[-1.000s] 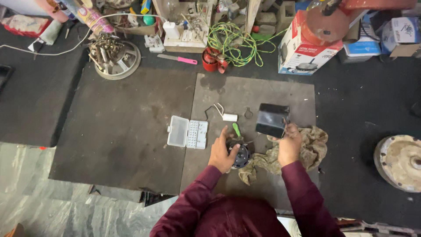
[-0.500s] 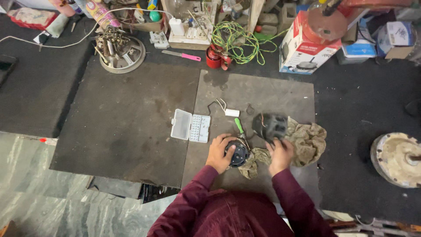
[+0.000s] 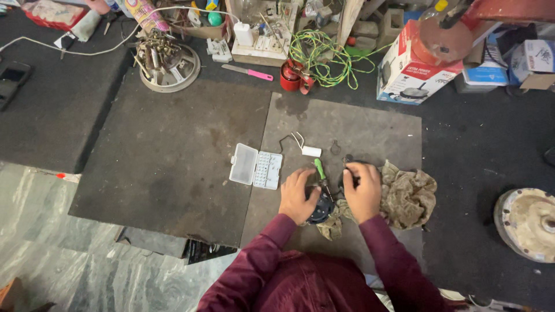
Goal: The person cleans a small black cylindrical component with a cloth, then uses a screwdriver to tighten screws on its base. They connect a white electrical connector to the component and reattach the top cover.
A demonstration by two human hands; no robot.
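Observation:
My left hand [image 3: 296,194] grips a round dark motor part [image 3: 321,209] lying on the grey mat [image 3: 347,124]. My right hand [image 3: 362,188] sits just to its right, fingers curled over a black block [image 3: 348,166] that is mostly hidden under the hand. A green-handled screwdriver [image 3: 319,169] lies between the two hands, pointing toward the round part. A crumpled khaki rag [image 3: 409,197] spreads under and to the right of my right hand. Both sleeves are maroon.
An open clear plastic bit case [image 3: 256,166] lies left of my hands, and a small white capacitor [image 3: 311,151] with wires lies above them. A fan motor [image 3: 169,60], coiled green wire [image 3: 318,52], a pink knife [image 3: 248,71] and a red-and-white carton [image 3: 411,68] line the back; a round housing [image 3: 529,222] sits right.
My right hand dropped from the rag toward me, then moved up and left onto the black block. My left hand has stayed on the round part. The view shifted slightly.

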